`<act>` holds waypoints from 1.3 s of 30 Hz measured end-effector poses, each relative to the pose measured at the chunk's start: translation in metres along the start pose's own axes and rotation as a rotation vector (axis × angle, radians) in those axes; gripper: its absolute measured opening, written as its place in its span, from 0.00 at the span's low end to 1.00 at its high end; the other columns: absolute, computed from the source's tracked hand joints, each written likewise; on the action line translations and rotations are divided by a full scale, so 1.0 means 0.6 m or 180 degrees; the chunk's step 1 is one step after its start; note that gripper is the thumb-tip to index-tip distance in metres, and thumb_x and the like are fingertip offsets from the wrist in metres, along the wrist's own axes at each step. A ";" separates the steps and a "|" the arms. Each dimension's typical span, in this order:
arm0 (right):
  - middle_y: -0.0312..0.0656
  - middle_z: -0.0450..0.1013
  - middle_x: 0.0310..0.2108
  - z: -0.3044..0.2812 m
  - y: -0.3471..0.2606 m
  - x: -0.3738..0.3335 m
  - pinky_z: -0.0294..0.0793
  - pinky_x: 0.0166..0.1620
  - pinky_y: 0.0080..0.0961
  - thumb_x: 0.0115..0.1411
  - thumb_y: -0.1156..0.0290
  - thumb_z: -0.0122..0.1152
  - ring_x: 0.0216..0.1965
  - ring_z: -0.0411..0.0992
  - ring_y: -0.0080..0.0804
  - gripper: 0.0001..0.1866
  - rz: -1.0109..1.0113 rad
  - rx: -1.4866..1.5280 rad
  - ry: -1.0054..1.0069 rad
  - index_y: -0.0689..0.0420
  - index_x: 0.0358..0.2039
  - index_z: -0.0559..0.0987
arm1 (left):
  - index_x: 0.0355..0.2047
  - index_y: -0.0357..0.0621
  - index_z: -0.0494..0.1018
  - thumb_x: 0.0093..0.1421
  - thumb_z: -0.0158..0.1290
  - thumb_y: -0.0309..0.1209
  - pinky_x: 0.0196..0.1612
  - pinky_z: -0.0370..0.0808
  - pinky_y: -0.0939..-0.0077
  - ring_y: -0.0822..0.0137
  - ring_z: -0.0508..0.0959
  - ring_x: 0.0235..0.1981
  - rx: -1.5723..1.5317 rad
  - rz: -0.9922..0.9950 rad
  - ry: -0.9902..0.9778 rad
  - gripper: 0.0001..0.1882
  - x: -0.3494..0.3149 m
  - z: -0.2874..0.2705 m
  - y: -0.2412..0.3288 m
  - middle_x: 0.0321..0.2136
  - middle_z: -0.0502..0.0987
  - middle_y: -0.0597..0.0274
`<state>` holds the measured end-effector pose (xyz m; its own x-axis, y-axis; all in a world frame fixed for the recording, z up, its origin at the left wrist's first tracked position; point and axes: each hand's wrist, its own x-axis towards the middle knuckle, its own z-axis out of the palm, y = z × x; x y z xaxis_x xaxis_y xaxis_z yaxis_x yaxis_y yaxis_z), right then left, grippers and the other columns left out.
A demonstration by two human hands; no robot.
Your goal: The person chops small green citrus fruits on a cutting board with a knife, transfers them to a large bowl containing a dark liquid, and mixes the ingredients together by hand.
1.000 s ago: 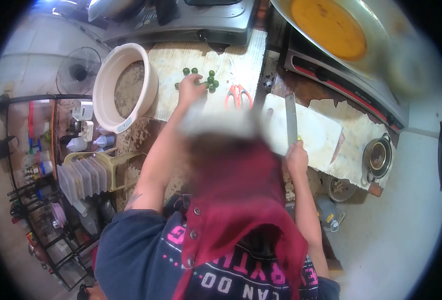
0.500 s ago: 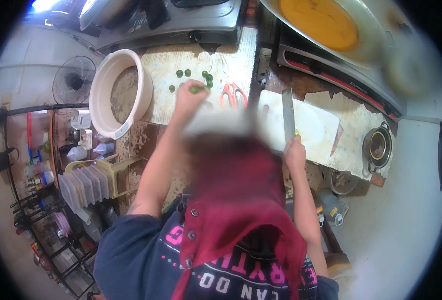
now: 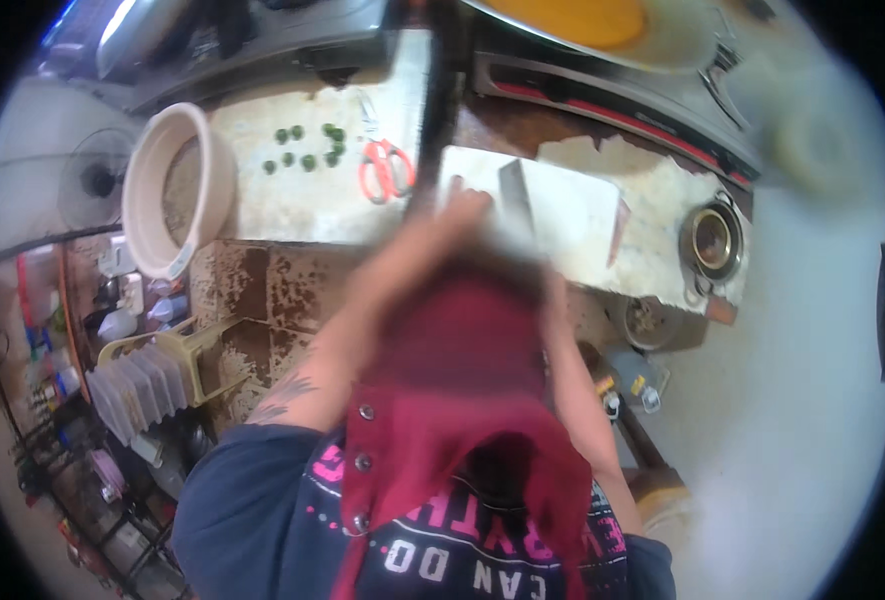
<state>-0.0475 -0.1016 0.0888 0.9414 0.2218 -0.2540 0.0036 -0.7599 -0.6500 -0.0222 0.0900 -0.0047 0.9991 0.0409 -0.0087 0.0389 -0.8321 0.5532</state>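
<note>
While my left hand (image 3: pixel 470 203) is over the chopping board (image 3: pixel 577 215), half-curled, contents unclear, the knife (image 3: pixel 515 192) is just rightward; my right hand is hidden. I judge this positioning; next calls for careful finger clearance.

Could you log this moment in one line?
left hand: over white cutting board; right hand: mostly hidden; knife: blade over board; green fruits: beside scissors

The left hand's grip (image 3: pixel 470 205) is over a white cutting board (image 3: pixel 577 210), near a knife blade (image 3: pixel 515 190); red-handled scissors (image 3: pixel 389 166) and small green fruits (image 3: pixel 308 162) lie on the desk (image 3: pixel 302 215).
</note>
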 end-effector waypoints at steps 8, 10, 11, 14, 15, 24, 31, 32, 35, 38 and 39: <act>0.63 0.71 0.23 -0.007 0.043 0.000 0.68 0.36 0.55 0.61 0.68 0.46 0.30 0.71 0.64 0.11 0.0195 -0.0150 -0.0566 0.65 0.34 0.66 | 0.42 0.42 0.74 0.50 0.60 0.30 0.48 0.70 0.66 0.51 0.75 0.40 -0.0898 -0.0057 -0.0103 0.18 -0.004 0.000 -0.005 0.34 0.75 0.52; 0.63 0.72 0.24 -0.013 0.044 0.003 0.68 0.37 0.54 0.61 0.68 0.46 0.30 0.71 0.64 0.11 0.0218 -0.0145 -0.0643 0.65 0.34 0.66 | 0.41 0.43 0.74 0.50 0.60 0.29 0.48 0.70 0.66 0.52 0.75 0.40 -0.0587 0.0308 -0.0154 0.17 -0.001 -0.013 -0.003 0.34 0.75 0.53; 0.63 0.72 0.24 -0.016 0.042 0.005 0.68 0.37 0.54 0.61 0.68 0.45 0.31 0.71 0.64 0.10 0.0209 -0.0158 -0.0723 0.64 0.34 0.66 | 0.41 0.44 0.74 0.51 0.59 0.28 0.48 0.70 0.67 0.52 0.75 0.40 -0.0280 0.0665 -0.0168 0.16 0.002 -0.020 0.000 0.35 0.74 0.54; 0.63 0.72 0.24 -0.024 0.040 0.007 0.68 0.37 0.54 0.62 0.69 0.44 0.31 0.71 0.63 0.10 0.0210 -0.0105 -0.0717 0.64 0.34 0.66 | 0.41 0.47 0.75 0.51 0.57 0.26 0.53 0.66 0.63 0.53 0.75 0.39 -0.0413 0.0620 -0.0576 0.14 0.010 -0.033 0.012 0.36 0.73 0.54; 0.63 0.72 0.24 -0.025 0.040 0.008 0.68 0.37 0.54 0.62 0.69 0.44 0.31 0.71 0.63 0.10 0.0215 -0.0093 -0.0715 0.64 0.34 0.66 | 0.41 0.47 0.75 0.52 0.56 0.25 0.53 0.65 0.62 0.53 0.75 0.39 -0.0321 0.0683 -0.0808 0.14 0.013 -0.036 0.015 0.36 0.73 0.54; 0.62 0.72 0.25 -0.048 0.033 0.002 0.69 0.37 0.54 0.62 0.69 0.45 0.31 0.71 0.63 0.10 0.0243 -0.0116 -0.0829 0.64 0.34 0.67 | 0.38 0.39 0.73 0.51 0.56 0.25 0.45 0.71 0.69 0.52 0.76 0.40 -0.0690 0.0262 -0.0627 0.12 0.006 -0.034 -0.012 0.35 0.75 0.50; 0.61 0.73 0.24 -0.080 0.004 -0.008 0.71 0.36 0.52 0.59 0.73 0.45 0.30 0.73 0.60 0.08 -0.0423 -0.0637 -0.1025 0.65 0.32 0.67 | 0.38 0.38 0.72 0.52 0.57 0.26 0.40 0.72 0.69 0.52 0.77 0.36 -0.0880 0.0168 -0.0445 0.12 -0.013 -0.035 -0.016 0.33 0.77 0.50; 0.61 0.73 0.25 -0.071 0.008 -0.009 0.72 0.36 0.51 0.59 0.73 0.45 0.30 0.73 0.60 0.07 -0.0545 -0.0765 -0.0996 0.65 0.32 0.67 | 0.37 0.38 0.72 0.52 0.57 0.26 0.39 0.72 0.68 0.52 0.77 0.36 -0.0807 0.0072 -0.0486 0.12 -0.012 -0.039 -0.009 0.33 0.76 0.50; 0.62 0.73 0.26 -0.050 0.006 -0.010 0.73 0.37 0.50 0.55 0.78 0.45 0.31 0.74 0.59 0.06 -0.0001 -0.0486 -0.0984 0.66 0.33 0.67 | 0.36 0.37 0.72 0.52 0.58 0.27 0.38 0.72 0.66 0.49 0.77 0.36 -0.0673 0.0054 -0.0514 0.12 -0.009 -0.045 0.002 0.32 0.76 0.48; 0.62 0.73 0.27 -0.056 -0.006 -0.015 0.73 0.37 0.49 0.54 0.79 0.45 0.32 0.74 0.60 0.08 -0.0048 -0.0541 -0.1149 0.67 0.34 0.67 | 0.34 0.36 0.71 0.51 0.59 0.28 0.37 0.72 0.62 0.46 0.76 0.36 -0.0512 0.0175 -0.0537 0.12 -0.006 -0.045 -0.003 0.32 0.75 0.45; 0.62 0.73 0.27 -0.079 -0.029 -0.014 0.73 0.37 0.49 0.54 0.79 0.45 0.32 0.74 0.60 0.08 -0.0059 -0.0541 -0.1160 0.67 0.34 0.67 | 0.32 0.36 0.71 0.51 0.59 0.29 0.37 0.72 0.60 0.45 0.75 0.36 -0.0420 0.0218 -0.0580 0.12 -0.005 -0.044 -0.007 0.32 0.75 0.44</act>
<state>-0.0395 -0.1194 0.1362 0.7596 0.4154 -0.5004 0.1041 -0.8372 -0.5369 -0.0255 0.1083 0.0150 0.9861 -0.1237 -0.1109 -0.0196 -0.7496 0.6616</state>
